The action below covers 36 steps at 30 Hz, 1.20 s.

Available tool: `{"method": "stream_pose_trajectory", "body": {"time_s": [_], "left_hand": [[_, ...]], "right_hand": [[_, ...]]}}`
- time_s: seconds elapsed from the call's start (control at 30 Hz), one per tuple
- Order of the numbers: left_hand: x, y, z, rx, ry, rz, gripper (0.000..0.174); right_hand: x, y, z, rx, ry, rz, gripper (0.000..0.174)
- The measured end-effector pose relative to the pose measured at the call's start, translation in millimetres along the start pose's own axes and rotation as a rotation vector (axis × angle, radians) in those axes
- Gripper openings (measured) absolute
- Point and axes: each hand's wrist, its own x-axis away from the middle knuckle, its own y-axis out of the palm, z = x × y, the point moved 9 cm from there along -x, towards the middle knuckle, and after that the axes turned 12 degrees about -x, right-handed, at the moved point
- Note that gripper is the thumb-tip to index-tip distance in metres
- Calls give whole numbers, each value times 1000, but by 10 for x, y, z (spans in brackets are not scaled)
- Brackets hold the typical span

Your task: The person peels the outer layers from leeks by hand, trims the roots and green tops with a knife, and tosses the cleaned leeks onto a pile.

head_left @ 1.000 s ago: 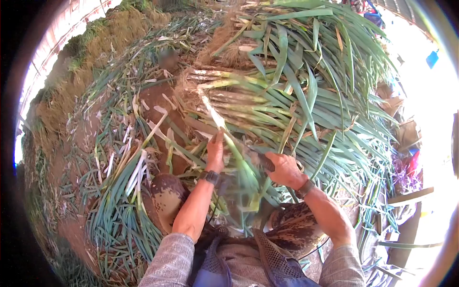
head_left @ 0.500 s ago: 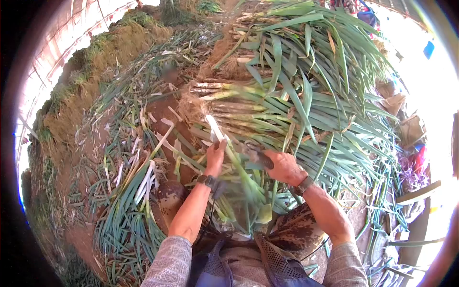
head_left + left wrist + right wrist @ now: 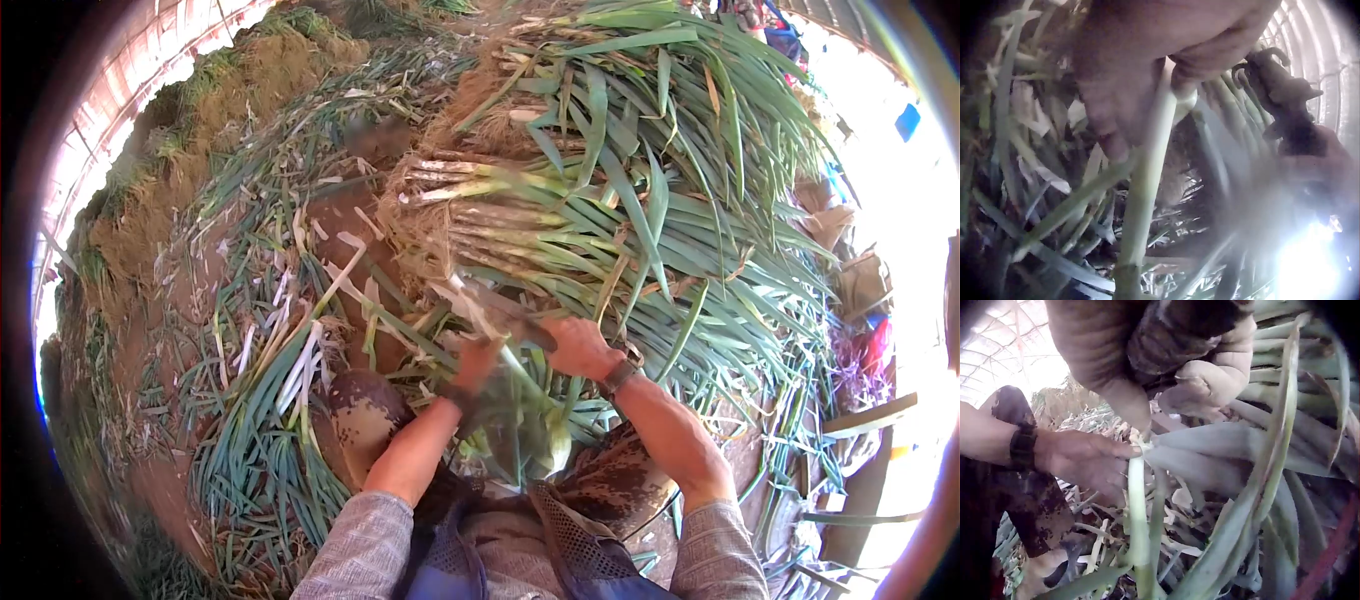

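Note:
My left hand [image 3: 478,366], blurred in the head view, holds a leek [image 3: 520,378]; in the left wrist view its fingers close round the pale stalk [image 3: 1147,178]. To its right, my right hand [image 3: 582,350] grips the dark handle [image 3: 538,334] of a knife, its blade pointing up and left. In the right wrist view, my right hand [image 3: 1100,353] curls round that handle [image 3: 1175,334], close to my left thumb. Grey-green leaves [image 3: 1207,447] stretch rightward from the stalk [image 3: 1139,509] there. The blade's contact with the leek cannot be told.
A large heap of leeks [image 3: 680,230], roots leftward, lies ahead and right. Several white-stemmed leeks [image 3: 270,400] lie beside my left knee [image 3: 365,415]. Leaf scraps [image 3: 270,215] cover the ground at left, and a rooty heap [image 3: 170,200] stands beyond.
My left hand has moved down and slightly right, towards my body, with the leek. The white stem end stands lower than before. My right hand with the knife has shifted only a little.

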Motion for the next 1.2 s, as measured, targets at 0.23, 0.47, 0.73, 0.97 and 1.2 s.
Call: {"method": "stream_pose_trajectory", "body": {"time_s": [0.23, 0.47, 0.73, 0.97, 1.2], "left_hand": [[156, 100, -24, 266, -30, -38, 46], [312, -110, 511, 545, 97, 122, 45], [489, -611, 774, 900, 16, 324, 46], [493, -790, 710, 922, 88, 274, 39], [806, -721, 1001, 843, 96, 190, 35]], "right_hand": [[-25, -27, -19, -29, -42, 6, 27], [168, 5, -120, 4, -33, -140, 34], [221, -9, -311, -4, -151, 41, 41], [214, -3, -350, 41, -222, 23, 46], [27, 2, -513, -19, -192, 68, 45]]}}
